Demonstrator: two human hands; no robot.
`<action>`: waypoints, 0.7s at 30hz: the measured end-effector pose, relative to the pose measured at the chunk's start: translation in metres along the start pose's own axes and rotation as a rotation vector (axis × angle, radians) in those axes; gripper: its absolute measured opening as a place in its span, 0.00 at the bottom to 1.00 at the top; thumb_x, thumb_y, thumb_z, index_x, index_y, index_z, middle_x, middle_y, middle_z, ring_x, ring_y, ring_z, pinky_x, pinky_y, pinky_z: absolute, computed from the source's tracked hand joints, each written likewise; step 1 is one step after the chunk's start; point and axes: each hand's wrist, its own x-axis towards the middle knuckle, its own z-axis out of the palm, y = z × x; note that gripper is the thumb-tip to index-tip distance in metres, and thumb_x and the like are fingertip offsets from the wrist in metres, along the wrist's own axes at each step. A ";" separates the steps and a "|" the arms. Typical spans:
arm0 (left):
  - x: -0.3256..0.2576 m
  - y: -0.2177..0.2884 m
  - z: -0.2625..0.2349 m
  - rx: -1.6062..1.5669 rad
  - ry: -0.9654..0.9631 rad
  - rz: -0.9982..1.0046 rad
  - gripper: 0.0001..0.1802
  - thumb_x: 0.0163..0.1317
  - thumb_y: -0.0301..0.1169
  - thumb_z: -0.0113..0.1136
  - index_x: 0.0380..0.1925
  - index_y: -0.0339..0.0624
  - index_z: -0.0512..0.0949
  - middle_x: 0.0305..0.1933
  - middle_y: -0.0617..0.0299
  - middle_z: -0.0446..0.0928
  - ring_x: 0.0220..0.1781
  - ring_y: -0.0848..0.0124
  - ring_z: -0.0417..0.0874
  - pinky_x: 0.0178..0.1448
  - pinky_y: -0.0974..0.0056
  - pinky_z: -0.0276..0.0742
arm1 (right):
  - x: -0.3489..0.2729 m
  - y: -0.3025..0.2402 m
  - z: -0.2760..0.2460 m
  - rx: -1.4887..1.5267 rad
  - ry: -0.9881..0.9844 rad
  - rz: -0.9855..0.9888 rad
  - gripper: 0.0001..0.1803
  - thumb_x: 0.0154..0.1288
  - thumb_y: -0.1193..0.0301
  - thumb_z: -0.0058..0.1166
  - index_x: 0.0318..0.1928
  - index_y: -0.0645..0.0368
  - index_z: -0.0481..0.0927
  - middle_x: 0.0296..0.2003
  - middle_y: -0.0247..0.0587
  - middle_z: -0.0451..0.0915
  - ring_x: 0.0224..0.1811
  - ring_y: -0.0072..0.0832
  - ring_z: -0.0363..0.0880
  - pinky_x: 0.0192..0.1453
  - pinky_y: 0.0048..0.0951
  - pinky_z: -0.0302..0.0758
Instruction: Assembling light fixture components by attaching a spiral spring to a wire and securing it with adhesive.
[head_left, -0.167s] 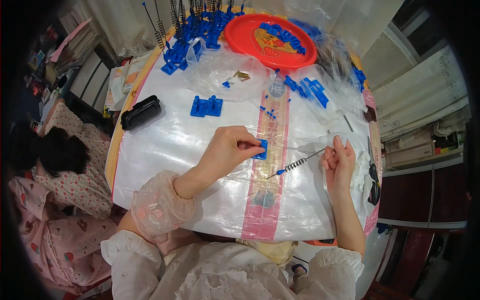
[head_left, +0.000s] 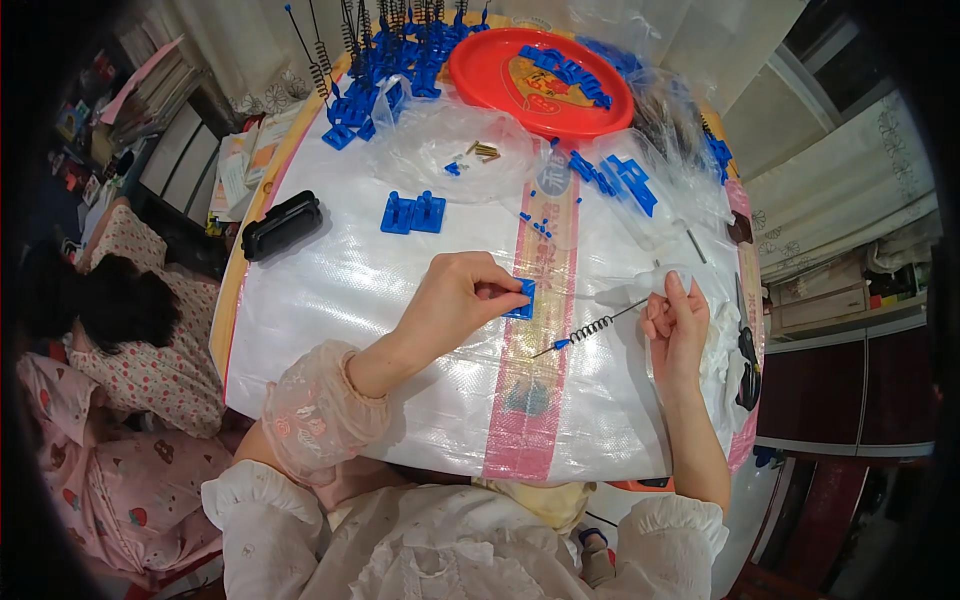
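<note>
My left hand (head_left: pixel 462 292) is closed in a pinch on a small blue plastic base (head_left: pixel 525 303), which rests on the covered table. Most of the base's near side is hidden by the fingers. To the right, my right hand (head_left: pixel 680 322) pinches one end of a thin dark rod with a black coil spring (head_left: pixel 592 329) around it. A blue piece (head_left: pixel 561 344) sits below the coil, and the rod's bare tip points down toward the left. Behind my right hand lies a whitish object with a narrow nozzle (head_left: pixel 612 297), partly covered.
Two blue bases with pegs (head_left: pixel 413 213) stand left of centre, near a black case (head_left: pixel 282 227). A red tray (head_left: pixel 480 75) holds blue parts at the back. Plastic bags (head_left: pixel 400 150), brass pins (head_left: pixel 483 151) and spring-rod assemblies (head_left: pixel 420 50) surround it. Black-handled scissors (head_left: pixel 747 370) lie right.
</note>
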 end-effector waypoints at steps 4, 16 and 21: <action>0.000 0.000 0.000 -0.001 0.004 0.006 0.08 0.54 0.25 0.75 0.32 0.33 0.87 0.25 0.62 0.79 0.25 0.79 0.70 0.29 0.70 0.66 | 0.000 -0.002 0.000 -0.008 -0.014 0.005 0.10 0.74 0.65 0.57 0.40 0.58 0.75 0.19 0.30 0.73 0.14 0.13 0.61 0.17 0.18 0.57; 0.000 0.001 0.001 -0.009 0.007 0.006 0.08 0.54 0.25 0.75 0.32 0.33 0.87 0.25 0.62 0.79 0.25 0.79 0.70 0.29 0.70 0.65 | 0.000 -0.002 0.002 -0.016 -0.001 0.021 0.10 0.75 0.64 0.56 0.39 0.57 0.75 0.17 0.29 0.70 0.14 0.12 0.57 0.17 0.18 0.54; 0.000 0.001 0.000 -0.012 0.005 -0.001 0.08 0.54 0.25 0.75 0.32 0.33 0.87 0.25 0.63 0.78 0.25 0.80 0.69 0.29 0.70 0.65 | 0.001 -0.001 0.001 0.020 0.002 0.057 0.11 0.75 0.62 0.56 0.38 0.55 0.75 0.16 0.29 0.69 0.13 0.12 0.54 0.17 0.18 0.52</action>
